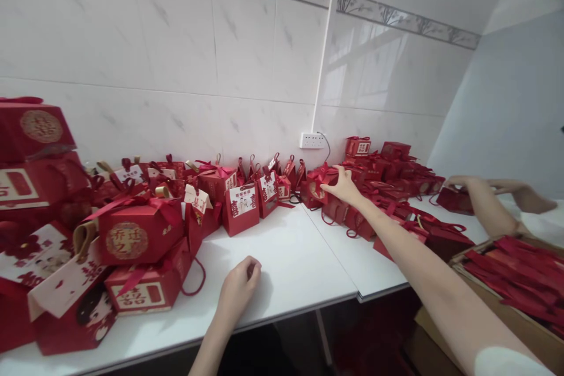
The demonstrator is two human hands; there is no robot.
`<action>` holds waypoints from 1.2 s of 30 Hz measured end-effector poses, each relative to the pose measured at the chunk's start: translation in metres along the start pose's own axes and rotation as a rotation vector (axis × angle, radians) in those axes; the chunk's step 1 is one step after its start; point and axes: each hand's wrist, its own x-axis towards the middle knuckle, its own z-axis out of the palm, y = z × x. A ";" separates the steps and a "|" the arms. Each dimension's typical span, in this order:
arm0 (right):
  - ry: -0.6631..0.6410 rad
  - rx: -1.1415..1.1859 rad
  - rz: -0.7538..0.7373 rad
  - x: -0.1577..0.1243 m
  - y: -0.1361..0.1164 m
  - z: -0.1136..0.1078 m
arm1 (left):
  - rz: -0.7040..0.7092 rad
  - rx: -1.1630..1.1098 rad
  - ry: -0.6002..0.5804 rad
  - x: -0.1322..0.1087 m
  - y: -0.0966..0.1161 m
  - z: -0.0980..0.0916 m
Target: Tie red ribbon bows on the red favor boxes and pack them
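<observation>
My right hand [343, 187] reaches across the white table to a red gift box [314, 189] with a gold round emblem and a ribbon bow. Its thumb and fingers are closed on the box's right upper side, by the bow. My left hand [241, 282] rests near the table's front edge, fingers loosely curled with nothing visible in them. Beyond it stands a red gift bag [240, 220] with a white picture tag. To its left, a red gift box [138, 235] with a gold emblem lies on another red box [147, 291] with a cord handle.
More red boxes [39, 129] are stacked at the far left, and others [388, 167] crowd the right table. A co-worker's hands [467, 185] touch a dark red box [456, 201]. An open carton [497, 291] holds red ribboned pieces. A power socket [312, 140] is on the wall.
</observation>
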 end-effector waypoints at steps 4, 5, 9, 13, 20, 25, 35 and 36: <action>-0.013 0.061 0.000 -0.082 -0.044 0.024 | -0.017 -0.214 0.113 -0.004 0.004 -0.001; -0.027 0.082 -0.023 -0.111 -0.054 0.032 | -0.036 -0.265 0.163 -0.008 0.005 -0.001; -0.059 0.145 -0.014 -0.222 -0.086 0.057 | -0.100 -0.436 0.283 -0.036 0.011 -0.002; -0.163 0.189 0.036 -0.275 -0.108 0.055 | -0.195 -0.632 0.227 -0.059 0.018 -0.009; -0.367 0.707 0.190 -0.266 -0.101 0.032 | -0.239 -0.692 0.277 -0.046 0.021 -0.038; -0.404 0.925 0.312 -0.255 -0.097 0.029 | -0.305 -0.760 0.236 -0.029 0.020 -0.043; -0.365 1.113 0.343 -0.251 -0.094 0.036 | -0.340 -0.888 0.300 -0.025 0.018 -0.039; -0.355 1.152 0.375 -0.249 -0.092 0.036 | -0.338 -0.892 0.318 -0.026 0.017 -0.039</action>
